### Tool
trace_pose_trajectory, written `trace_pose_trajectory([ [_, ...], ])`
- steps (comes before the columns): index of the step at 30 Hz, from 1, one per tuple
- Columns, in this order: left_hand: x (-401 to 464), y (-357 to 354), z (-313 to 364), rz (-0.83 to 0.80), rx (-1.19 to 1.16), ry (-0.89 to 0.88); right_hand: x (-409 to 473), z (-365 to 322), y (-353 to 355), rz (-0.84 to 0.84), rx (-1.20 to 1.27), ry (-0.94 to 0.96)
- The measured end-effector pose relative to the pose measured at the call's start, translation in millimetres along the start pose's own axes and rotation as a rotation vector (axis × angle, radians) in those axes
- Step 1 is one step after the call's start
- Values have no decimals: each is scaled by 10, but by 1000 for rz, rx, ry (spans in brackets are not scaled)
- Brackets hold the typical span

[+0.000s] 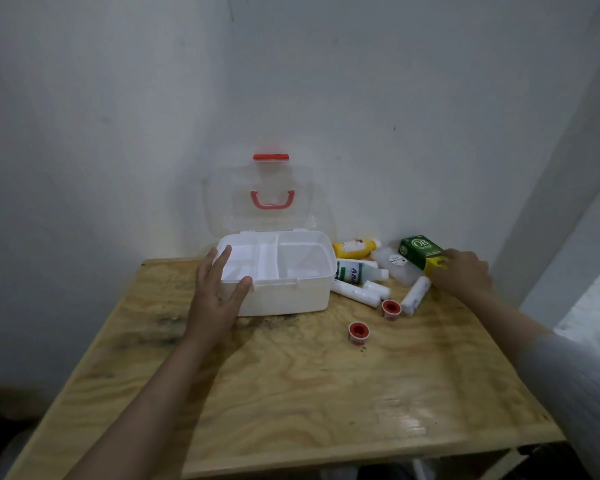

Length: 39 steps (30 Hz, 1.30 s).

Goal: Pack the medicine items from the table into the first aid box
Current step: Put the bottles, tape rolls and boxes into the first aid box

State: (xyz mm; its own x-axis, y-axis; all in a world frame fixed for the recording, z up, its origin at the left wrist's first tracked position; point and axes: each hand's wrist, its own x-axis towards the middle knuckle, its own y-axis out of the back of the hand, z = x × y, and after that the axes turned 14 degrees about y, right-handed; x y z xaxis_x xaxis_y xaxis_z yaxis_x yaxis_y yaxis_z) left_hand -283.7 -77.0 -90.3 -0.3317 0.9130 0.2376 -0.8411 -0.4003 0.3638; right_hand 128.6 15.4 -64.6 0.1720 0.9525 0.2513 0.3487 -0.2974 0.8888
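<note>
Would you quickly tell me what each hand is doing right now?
Left hand: open, resting on the first aid box.
Right hand: closed on the green box.

The first aid box [284, 296] sits on the table [291, 393] toward its back edge, its lid [260, 199] raised behind it against the wall [118, 98]. The left hand [215, 296] rests on the box's front left corner. Right of the box lie bottles [355, 248] and, before them, gauze rolls [415, 295]. 2 tape rolls [359, 333] stand nearer the front. The right hand [463, 273] touches a carton [421, 251] at the far right.
</note>
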Motion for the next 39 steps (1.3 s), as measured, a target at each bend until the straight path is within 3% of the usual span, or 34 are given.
trace_pose_trajectory([
  [3,-11,12,14,-11,5,7,19,156,-89,0,106,29],
  [9,-14,23,18,-4,34,0,-33,96,21,198,255,60],
  [15,-16,-3,3,7,28,4,-203,-240,360,316,555,306],
  [18,-7,-13,-3,8,19,14,-330,-556,609,211,674,425],
  [22,-17,-28,15,20,-4,27,-387,-1055,940,22,621,636],
  [26,-22,-21,16,27,-3,32,-253,-1586,997,-130,237,797],
  [30,1,1,-2,7,3,42,-135,-1964,711,-296,-9,781],
  [39,3,-27,46,48,24,49,-186,-2398,-181,-451,25,755],
])
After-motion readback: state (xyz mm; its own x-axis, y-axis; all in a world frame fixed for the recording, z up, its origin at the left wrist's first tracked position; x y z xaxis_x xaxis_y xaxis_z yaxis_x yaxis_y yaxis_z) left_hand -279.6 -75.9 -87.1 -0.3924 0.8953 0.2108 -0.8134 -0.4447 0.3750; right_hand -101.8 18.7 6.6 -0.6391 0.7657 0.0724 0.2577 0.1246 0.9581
